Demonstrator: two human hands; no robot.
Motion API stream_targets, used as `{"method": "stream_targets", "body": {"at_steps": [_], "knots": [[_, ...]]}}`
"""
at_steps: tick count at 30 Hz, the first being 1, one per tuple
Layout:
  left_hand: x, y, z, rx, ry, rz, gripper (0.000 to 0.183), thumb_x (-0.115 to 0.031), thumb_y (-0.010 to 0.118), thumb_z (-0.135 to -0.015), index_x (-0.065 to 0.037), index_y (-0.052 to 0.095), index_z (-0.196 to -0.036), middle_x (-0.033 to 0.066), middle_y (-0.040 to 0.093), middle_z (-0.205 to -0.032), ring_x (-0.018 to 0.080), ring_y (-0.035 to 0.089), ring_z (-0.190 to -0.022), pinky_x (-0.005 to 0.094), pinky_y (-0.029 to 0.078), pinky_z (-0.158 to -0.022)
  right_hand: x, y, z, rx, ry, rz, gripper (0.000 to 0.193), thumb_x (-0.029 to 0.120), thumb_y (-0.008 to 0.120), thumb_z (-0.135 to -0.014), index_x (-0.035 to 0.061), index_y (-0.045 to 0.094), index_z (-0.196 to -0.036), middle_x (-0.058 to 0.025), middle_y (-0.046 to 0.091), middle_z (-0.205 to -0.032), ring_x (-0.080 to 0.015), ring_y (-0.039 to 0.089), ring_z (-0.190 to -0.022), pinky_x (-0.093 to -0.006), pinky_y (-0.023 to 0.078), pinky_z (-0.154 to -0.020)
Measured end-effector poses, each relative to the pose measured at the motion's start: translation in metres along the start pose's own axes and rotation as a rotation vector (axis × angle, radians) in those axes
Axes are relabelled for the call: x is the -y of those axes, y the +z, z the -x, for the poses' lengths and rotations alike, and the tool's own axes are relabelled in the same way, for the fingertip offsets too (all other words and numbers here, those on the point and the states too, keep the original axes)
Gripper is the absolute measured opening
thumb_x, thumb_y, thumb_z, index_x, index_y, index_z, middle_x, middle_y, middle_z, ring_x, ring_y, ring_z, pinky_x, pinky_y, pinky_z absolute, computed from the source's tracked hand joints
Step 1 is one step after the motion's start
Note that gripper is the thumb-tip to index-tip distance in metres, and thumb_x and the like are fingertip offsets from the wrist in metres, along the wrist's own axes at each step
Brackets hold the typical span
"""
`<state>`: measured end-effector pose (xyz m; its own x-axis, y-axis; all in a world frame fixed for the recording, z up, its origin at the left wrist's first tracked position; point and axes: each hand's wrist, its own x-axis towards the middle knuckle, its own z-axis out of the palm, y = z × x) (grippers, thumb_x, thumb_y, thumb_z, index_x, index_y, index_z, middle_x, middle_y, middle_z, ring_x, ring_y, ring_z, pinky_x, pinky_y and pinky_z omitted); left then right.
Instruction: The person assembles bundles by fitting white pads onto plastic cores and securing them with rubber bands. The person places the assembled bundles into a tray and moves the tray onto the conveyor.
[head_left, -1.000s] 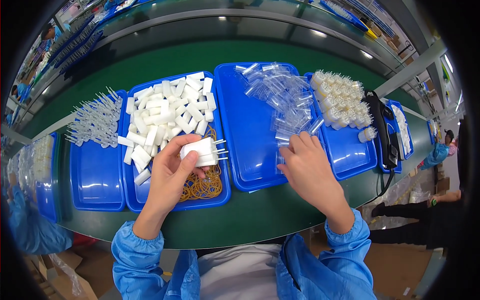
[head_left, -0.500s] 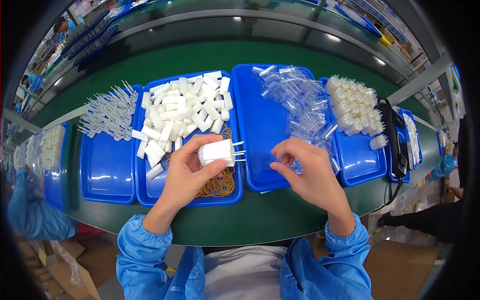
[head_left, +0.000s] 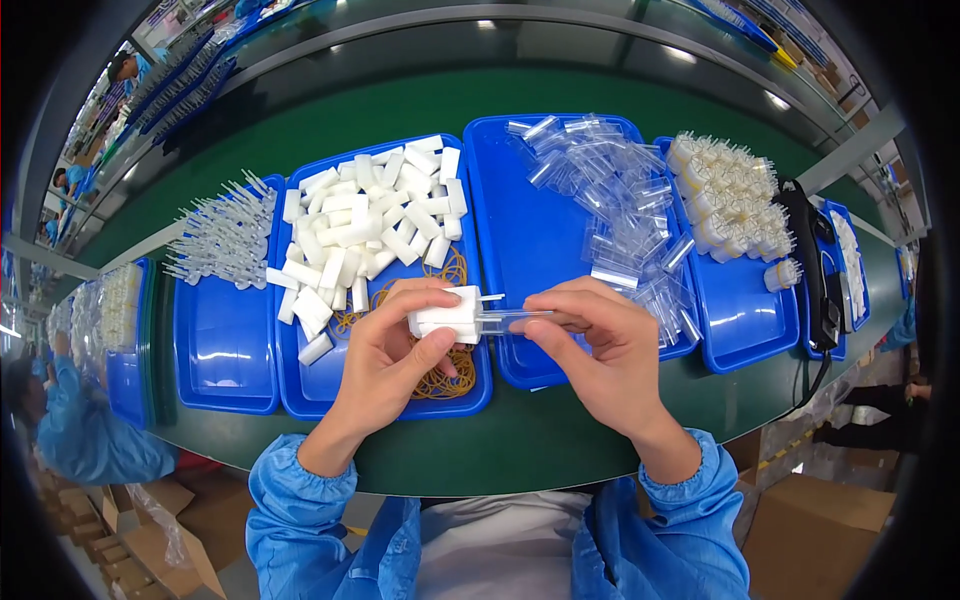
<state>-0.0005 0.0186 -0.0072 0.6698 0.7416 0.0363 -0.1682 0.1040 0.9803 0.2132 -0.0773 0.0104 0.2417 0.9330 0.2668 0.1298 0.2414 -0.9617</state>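
Note:
My left hand [head_left: 380, 360] is closed around a bundle of white blocks [head_left: 447, 316], held sideways with thin rods sticking out to the right. In the fingers of my right hand [head_left: 610, 350] is a clear plastic sleeve [head_left: 503, 322]; its left end meets the bundle's rod side. Whether the sleeve surrounds a rod, I cannot tell. Beneath my left hand, tan rubber bands [head_left: 445, 383] lie in a blue tray [head_left: 325, 385] along with a heap of loose white blocks [head_left: 375, 215]. More clear sleeves [head_left: 625, 200] are piled in the blue tray [head_left: 500, 180] beyond my right hand.
Thin translucent rods [head_left: 225, 235] fill the back of a tray at left. Banded white bundles [head_left: 730, 195] stand in a right-hand tray, with a black device [head_left: 815, 260] and its cable beside it. The green bench edge curves near me; cardboard boxes [head_left: 815, 530] sit below.
My right hand has moved left to the bundle and now holds a clear sleeve against its rod side. My left hand still grips the bundle. The view has shifted slightly.

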Motion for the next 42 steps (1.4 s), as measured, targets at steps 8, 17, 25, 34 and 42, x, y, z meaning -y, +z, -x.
{"method": "stream_targets", "body": {"at_steps": [8,17,25,34,42], "knots": [[0.002,0.009,-0.001,-0.003,0.013,-0.057,0.037,0.009,0.069,-0.089,0.001,0.061,-0.125,0.0109,0.049,-0.129,0.0194,0.062,-0.111,0.028,0.062,-0.081,-0.002,0.003,0.002,-0.021,0.01,-0.03,0.02,-0.001,0.074,-0.089,-0.0028,0.073,-0.109,-0.0129,0.07,-0.1,-0.0161,0.071,-0.087,-0.0267,0.059,-0.076],[0.003,0.006,0.002,-0.054,0.057,-0.154,0.03,0.006,0.069,-0.091,0.001,0.065,-0.12,0.0114,0.051,-0.129,0.0174,0.066,-0.103,0.0259,0.062,-0.078,-0.002,0.004,0.004,-0.017,-0.078,0.041,0.021,-0.002,0.076,-0.087,-0.0022,0.074,-0.108,-0.0127,0.07,-0.097,-0.0165,0.072,-0.082,-0.0258,0.059,-0.069],[0.003,0.009,0.003,-0.114,0.043,-0.192,0.029,0.003,0.073,-0.089,0.0,0.069,-0.118,0.0104,0.054,-0.127,0.0161,0.067,-0.1,0.0224,0.061,-0.069,-0.004,0.01,0.006,-0.052,-0.139,0.117,0.021,-0.002,0.076,-0.086,-0.0011,0.074,-0.107,-0.0121,0.07,-0.095,-0.0172,0.073,-0.08,-0.0264,0.059,-0.068],[0.005,0.01,0.004,-0.134,0.076,-0.281,0.028,0.002,0.074,-0.088,-0.002,0.071,-0.116,0.01,0.056,-0.126,0.0166,0.066,-0.104,0.0232,0.061,-0.075,-0.003,0.012,0.008,-0.094,0.015,0.019,0.023,-0.002,0.075,-0.087,-0.002,0.074,-0.11,-0.0119,0.07,-0.097,-0.0189,0.074,-0.089,-0.0275,0.06,-0.074],[0.002,0.01,0.005,-0.099,0.051,-0.321,0.027,0.001,0.074,-0.089,-0.002,0.071,-0.116,0.0097,0.055,-0.127,0.0171,0.067,-0.105,0.0248,0.061,-0.08,-0.01,0.012,0.009,-0.015,0.08,-0.045,0.024,-0.001,0.074,-0.089,-0.0021,0.072,-0.113,-0.0121,0.07,-0.1,-0.0169,0.073,-0.09,-0.0268,0.06,-0.078]]}}
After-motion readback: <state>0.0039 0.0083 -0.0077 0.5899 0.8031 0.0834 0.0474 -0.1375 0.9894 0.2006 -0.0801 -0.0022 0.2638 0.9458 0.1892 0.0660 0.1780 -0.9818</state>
